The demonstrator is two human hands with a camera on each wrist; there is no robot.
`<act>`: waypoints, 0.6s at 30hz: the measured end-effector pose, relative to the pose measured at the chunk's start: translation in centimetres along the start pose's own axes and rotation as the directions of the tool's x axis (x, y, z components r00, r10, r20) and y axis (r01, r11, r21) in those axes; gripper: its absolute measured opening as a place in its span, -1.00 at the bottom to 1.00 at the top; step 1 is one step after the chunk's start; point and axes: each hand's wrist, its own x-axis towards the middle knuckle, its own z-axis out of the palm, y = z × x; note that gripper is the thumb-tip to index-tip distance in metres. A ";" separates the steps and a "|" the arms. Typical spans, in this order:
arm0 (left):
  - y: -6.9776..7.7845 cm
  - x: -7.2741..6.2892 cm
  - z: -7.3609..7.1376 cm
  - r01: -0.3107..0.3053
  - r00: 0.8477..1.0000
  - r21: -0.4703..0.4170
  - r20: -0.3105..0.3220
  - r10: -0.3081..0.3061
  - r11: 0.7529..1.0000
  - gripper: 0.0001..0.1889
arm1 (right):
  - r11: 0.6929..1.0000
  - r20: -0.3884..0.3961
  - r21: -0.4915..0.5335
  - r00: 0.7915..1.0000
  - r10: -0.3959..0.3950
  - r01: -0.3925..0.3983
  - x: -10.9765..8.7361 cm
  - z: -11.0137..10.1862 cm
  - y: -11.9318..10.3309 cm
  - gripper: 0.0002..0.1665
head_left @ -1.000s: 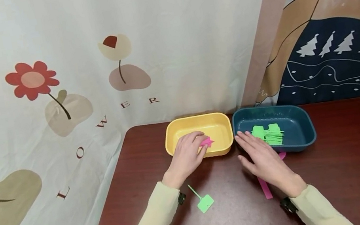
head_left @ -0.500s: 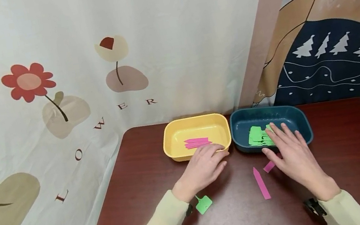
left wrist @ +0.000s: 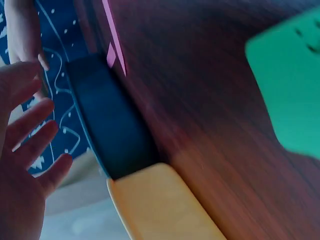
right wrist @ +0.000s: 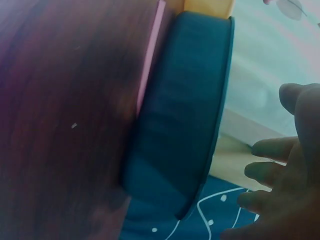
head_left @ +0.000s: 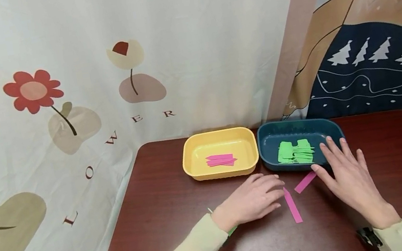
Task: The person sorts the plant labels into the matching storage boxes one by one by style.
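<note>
My left hand [head_left: 252, 199] hovers in front of the tubs, its fingertips close to a pink pointed plant label [head_left: 293, 208] on the table. Its fingers are loosely spread and hold nothing in the left wrist view. My right hand [head_left: 352, 182] reaches, fingers spread, to the right front corner of the dark blue tub [head_left: 319, 123]; whether it touches the rim I cannot tell. A second pink label [head_left: 305, 182] lies near its thumb. Inside the blue tub is a pile of green plant tags [head_left: 295, 152]. The yellow tub [head_left: 216, 135] holds several pink labels [head_left: 221, 160].
A loose green tag [left wrist: 290, 85] lies on the table, mostly hidden by my left wrist in the head view. Both tubs stand side by side at the back of the brown table [head_left: 158, 204], against a printed curtain [head_left: 195, 45].
My left hand has left the yellow tub and come right and nearer, toward the loose pink labels. My right hand has shifted right, uncovering the second pink label and the green pile.
</note>
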 end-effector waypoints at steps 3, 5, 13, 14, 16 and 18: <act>0.6 0.7 0.4 -0.061 0.998 -0.006 0.017 0.061 0.998 -0.64 | 1.000 0.003 -0.006 1.000 0.025 -0.025 -0.1 0.1 0.4 -0.13; 0.9 1.1 0.5 -0.089 0.995 -0.024 0.030 0.090 0.996 -0.63 | 0.999 0.000 -0.013 0.999 0.041 -0.041 0.0 0.2 0.7 -0.13; 1.8 2.2 1.2 -0.160 0.973 -0.014 0.165 0.160 0.987 -0.54 | 0.996 0.000 -0.038 0.996 0.085 -0.085 0.0 0.5 1.5 -0.09; 1.9 2.3 1.4 -0.169 0.969 -0.005 0.184 0.167 0.986 -0.53 | 0.995 0.005 -0.039 0.996 0.089 -0.089 0.0 0.6 1.5 -0.09; 2.1 2.6 1.7 -0.182 0.958 0.008 0.226 0.175 0.983 -0.50 | 0.995 0.015 -0.035 0.995 0.096 -0.095 -0.1 0.7 1.7 -0.08; 2.2 2.8 2.0 -0.187 0.946 0.010 0.270 0.178 0.982 -0.45 | 0.994 0.025 -0.032 0.994 0.102 -0.102 -0.2 0.8 1.7 -0.07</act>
